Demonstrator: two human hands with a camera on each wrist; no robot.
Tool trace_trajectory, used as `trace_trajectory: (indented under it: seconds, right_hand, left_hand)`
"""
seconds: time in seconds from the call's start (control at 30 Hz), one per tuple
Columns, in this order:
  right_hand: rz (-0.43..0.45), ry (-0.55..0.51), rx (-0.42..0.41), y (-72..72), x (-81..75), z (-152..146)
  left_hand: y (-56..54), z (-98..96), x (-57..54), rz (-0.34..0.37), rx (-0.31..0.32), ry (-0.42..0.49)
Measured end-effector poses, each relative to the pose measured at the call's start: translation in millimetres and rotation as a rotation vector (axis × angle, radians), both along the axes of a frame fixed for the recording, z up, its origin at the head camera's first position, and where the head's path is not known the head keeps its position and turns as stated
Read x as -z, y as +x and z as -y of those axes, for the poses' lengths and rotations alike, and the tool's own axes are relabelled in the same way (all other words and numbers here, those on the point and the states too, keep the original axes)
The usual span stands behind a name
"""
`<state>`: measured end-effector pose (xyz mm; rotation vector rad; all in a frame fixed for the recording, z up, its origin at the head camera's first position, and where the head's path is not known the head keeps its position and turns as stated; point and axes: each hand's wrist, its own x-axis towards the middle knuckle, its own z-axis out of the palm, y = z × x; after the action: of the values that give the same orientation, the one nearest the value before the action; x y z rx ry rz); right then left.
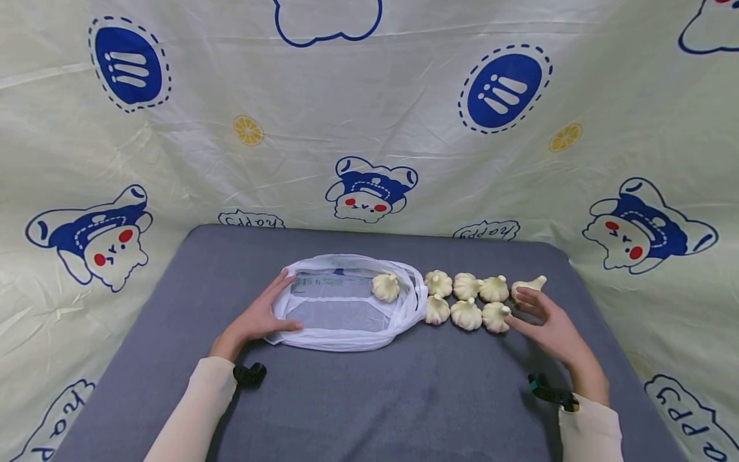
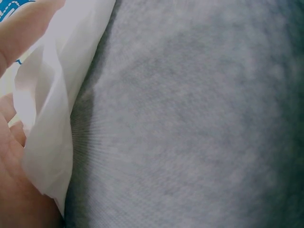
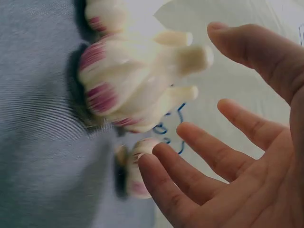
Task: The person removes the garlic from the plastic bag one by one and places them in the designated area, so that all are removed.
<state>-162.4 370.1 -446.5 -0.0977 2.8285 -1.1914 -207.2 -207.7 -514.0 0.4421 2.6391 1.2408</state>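
Observation:
A white plastic bag [image 1: 346, 339] lies on its base with its mouth spread, a garlic bulb [image 1: 385, 287] inside near the right end. My left hand [image 1: 260, 316] is at the bag's left end, thumb and fingers spread wide at the rim. In the left wrist view, white film [image 2: 54, 137] hangs across part of that hand. Several garlic bulbs [image 1: 466, 314] stand in two rows right of the bag. My right hand [image 1: 551, 324] is at the right end of the rows, fingers apart. The right wrist view shows a purple-streaked bulb [image 3: 123, 83] in front of its fingertips.
A grey cloth covers the table [image 1: 369, 404]. Behind it hangs a pale curtain [image 1: 369, 96] printed with cartoon figures. One garlic bulb [image 1: 530, 285] lies tilted at the far right, its stem pointing right. Black bands [image 1: 250, 375] circle both wrists.

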Motion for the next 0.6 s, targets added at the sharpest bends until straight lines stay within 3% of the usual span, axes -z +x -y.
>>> trace_trajectory:
  seconds: [0.33,0.6]
  right_hand:
    - [0.007,0.09,-0.094,-7.4,-30.5,17.7]
    - [0.027,0.117,-0.132,-11.6,-43.1,32.8]
  left_hand:
    - [0.0,-0.1,-1.5,0.013,0.0,0.004]
    - [-0.2,0.5,-1.2,0.018,0.004,0.014]
